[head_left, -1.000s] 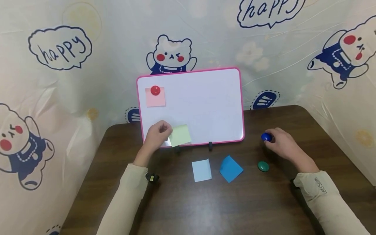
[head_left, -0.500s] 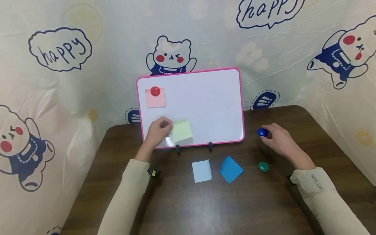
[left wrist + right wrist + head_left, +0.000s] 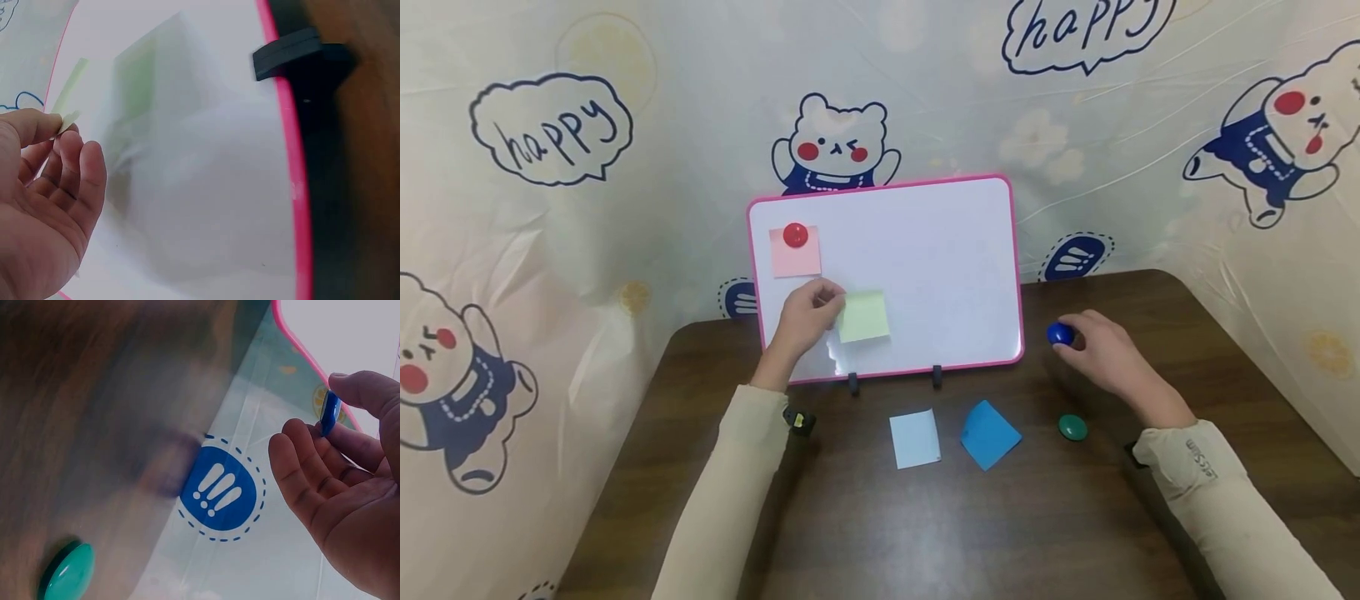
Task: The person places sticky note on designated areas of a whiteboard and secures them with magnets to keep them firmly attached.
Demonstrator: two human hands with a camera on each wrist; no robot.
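The left hand (image 3: 808, 315) pinches the left edge of a pale green note (image 3: 865, 317) in front of the lower left of the whiteboard (image 3: 947, 275). In the left wrist view the thumb and fingertips of that hand (image 3: 56, 181) grip the note (image 3: 70, 85), seen nearly edge-on. A round blue magnet (image 3: 1060, 333) is pinched by the right hand (image 3: 1105, 354), right of the board. The right wrist view shows this magnet (image 3: 330, 413) between thumb and fingers of the hand (image 3: 344, 469). A red magnet (image 3: 795, 235) lies over a pink note (image 3: 795, 263) at the board's upper left.
On the brown table (image 3: 865, 542) lie a light blue note (image 3: 915, 439), a darker blue note (image 3: 990, 435) and a green magnet (image 3: 1072, 427). Black feet (image 3: 937, 377) support the board's lower edge. A patterned cloth (image 3: 700, 125) hangs behind.
The left hand has moved up with the green note, which hangs straighter over the board. The right hand has shifted left and slightly up with the blue magnet.
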